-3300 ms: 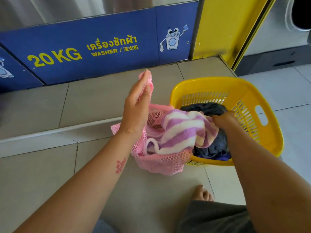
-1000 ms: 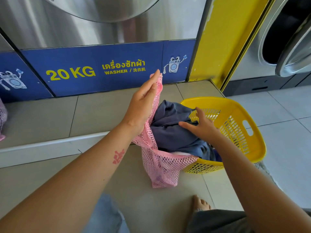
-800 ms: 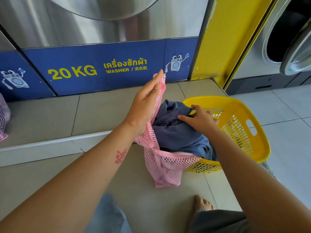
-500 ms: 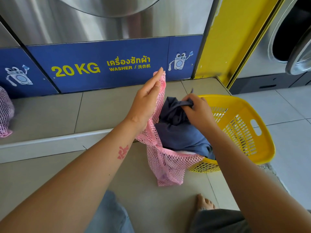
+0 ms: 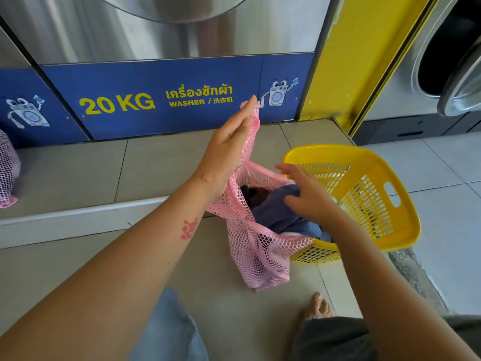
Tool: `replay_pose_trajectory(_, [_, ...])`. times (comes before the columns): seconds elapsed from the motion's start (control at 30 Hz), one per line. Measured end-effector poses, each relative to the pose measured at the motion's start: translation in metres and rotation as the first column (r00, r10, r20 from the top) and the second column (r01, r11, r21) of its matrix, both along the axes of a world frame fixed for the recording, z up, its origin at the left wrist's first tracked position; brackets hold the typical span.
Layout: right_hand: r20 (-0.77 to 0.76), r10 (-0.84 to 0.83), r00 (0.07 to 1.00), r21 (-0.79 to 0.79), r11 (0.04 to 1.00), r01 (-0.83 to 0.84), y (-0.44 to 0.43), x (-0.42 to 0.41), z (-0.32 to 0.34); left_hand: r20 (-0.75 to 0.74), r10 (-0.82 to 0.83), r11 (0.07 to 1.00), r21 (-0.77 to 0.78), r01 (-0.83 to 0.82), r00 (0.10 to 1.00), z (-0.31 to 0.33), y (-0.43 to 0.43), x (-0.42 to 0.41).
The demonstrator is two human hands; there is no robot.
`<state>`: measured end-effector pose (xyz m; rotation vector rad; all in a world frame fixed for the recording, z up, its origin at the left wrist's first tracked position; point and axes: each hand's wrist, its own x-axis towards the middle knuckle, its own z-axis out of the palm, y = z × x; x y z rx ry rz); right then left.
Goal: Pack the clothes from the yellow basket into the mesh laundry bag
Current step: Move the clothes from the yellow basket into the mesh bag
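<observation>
My left hand (image 5: 229, 149) holds up one edge of the pink mesh laundry bag (image 5: 256, 252), keeping its mouth wide. The bag hangs down to the floor against the left side of the yellow basket (image 5: 364, 162). A dark blue garment (image 5: 273, 214) lies in the bag's mouth, partly over the basket's near rim. My right hand (image 5: 307, 196) rests on top of this garment with fingers spread, pressing on it. Something white shows under the garment. Most of the basket's inside that I see is bare.
A raised tiled step (image 5: 78, 173) runs along the blue washer panel (image 5: 156, 100). Another pink mesh bag (image 5: 7, 168) sits at the far left on the step. A washer with an open door (image 5: 460, 74) stands at the right. My bare foot (image 5: 317, 306) is below the bag.
The dark blue garment, bunched high above the bag half a second ago, now sits lower inside the bag's mouth. My right hand went from pinching it to lying flat on it.
</observation>
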<state>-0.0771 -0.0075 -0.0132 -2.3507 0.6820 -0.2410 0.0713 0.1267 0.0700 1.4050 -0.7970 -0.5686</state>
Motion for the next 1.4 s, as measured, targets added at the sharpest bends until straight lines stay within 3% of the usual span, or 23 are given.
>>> replay_pose_trajectory(0.1, [-0.28,-0.122,0.952,0.038,0.99,0.138,-0.025,-0.023,-0.014,-0.002,-0.003,1.0,0.014,0.003,1.0,-0.002,0.0,0.0])
replay_pose_trajectory(0.17, [-0.377,-0.101,0.921,0.117,0.981,0.156,-0.035,-0.037,-0.025,0.009,-0.013,1.0,0.022,0.013,1.0,-0.002,0.0,-0.001])
replay_pose_trajectory(0.3, [-0.266,-0.158,0.951,0.325,0.914,0.242,-0.037,-0.048,-0.036,0.027,-0.029,0.999,0.034,0.028,0.999,-0.003,-0.001,-0.004])
replay_pose_trajectory(0.4, [-0.174,-0.216,0.961,0.244,0.936,0.254,-0.036,-0.05,-0.037,0.03,-0.027,0.999,0.04,0.026,0.999,-0.003,-0.001,-0.006])
replay_pose_trajectory(0.5, [-0.115,-0.306,0.945,0.068,0.947,0.315,-0.029,-0.046,-0.018,0.025,-0.021,0.999,0.041,0.02,0.999,-0.003,0.0,-0.005])
replay_pose_trajectory(0.57, [0.026,-0.349,0.937,-0.103,0.931,0.349,-0.018,-0.038,-0.002,0.029,-0.017,0.999,0.041,0.016,0.999,-0.003,0.0,-0.005])
replay_pose_trajectory(0.63, [0.163,-0.312,0.936,-0.308,0.885,0.348,-0.008,-0.028,0.017,0.025,-0.009,0.999,0.035,0.009,1.0,-0.002,0.0,-0.004])
replay_pose_trajectory(0.73, [0.248,-0.193,0.949,-0.467,0.834,0.292,0.002,-0.009,0.042,0.019,-0.002,1.0,0.017,0.002,1.0,-0.001,0.0,-0.005])
replay_pose_trajectory(0.83, [0.297,-0.072,0.952,-0.492,0.843,0.217,0.01,0.007,0.064,0.006,-0.011,1.0,-0.009,0.011,1.0,0.0,0.0,-0.006])
replay_pose_trajectory(0.97, [0.287,-0.014,0.958,-0.39,0.912,0.13,0.022,0.03,0.075,0.0,-0.018,0.999,-0.032,0.018,1.0,0.005,0.0,-0.009])
replay_pose_trajectory(1.03, [0.229,0.02,0.973,-0.16,0.987,0.017,0.026,0.039,0.066,-0.005,-0.011,0.999,-0.035,0.011,1.0,0.007,0.0,-0.009])
replay_pose_trajectory(1.1, [0.116,0.069,0.991,0.102,0.991,-0.081,0.027,0.04,0.053,-0.008,0.0,1.0,-0.025,0.0,1.0,0.006,0.0,-0.007])
replay_pose_trajectory(1.17, [-0.087,0.053,0.995,0.002,0.999,-0.053,0.02,0.033,0.038,0.0,0.006,1.0,-0.008,-0.006,1.0,0.004,0.001,-0.005])
replay_pose_trajectory(1.23, [-0.349,-0.059,0.935,-0.227,0.974,-0.023,0.016,0.018,0.025,0.0,0.004,1.0,0.003,-0.004,1.0,0.002,0.003,-0.003])
replay_pose_trajectory(1.27, [-0.441,-0.085,0.894,-0.269,0.962,-0.042,0.015,0.011,0.019,-0.001,0.005,1.0,0.009,-0.005,1.0,0.002,0.004,-0.003])
replay_pose_trajectory(1.33, [-0.525,-0.076,0.848,-0.275,0.958,-0.084,0.016,-0.002,0.008,-0.001,0.01,1.0,0.014,-0.01,1.0,0.003,0.004,-0.002])
replay_pose_trajectory(1.4, [-0.503,-0.083,0.86,-0.296,0.952,-0.082,0.017,-0.009,0.0,0.001,0.015,1.0,0.006,-0.015,1.0,0.005,0.004,-0.002])
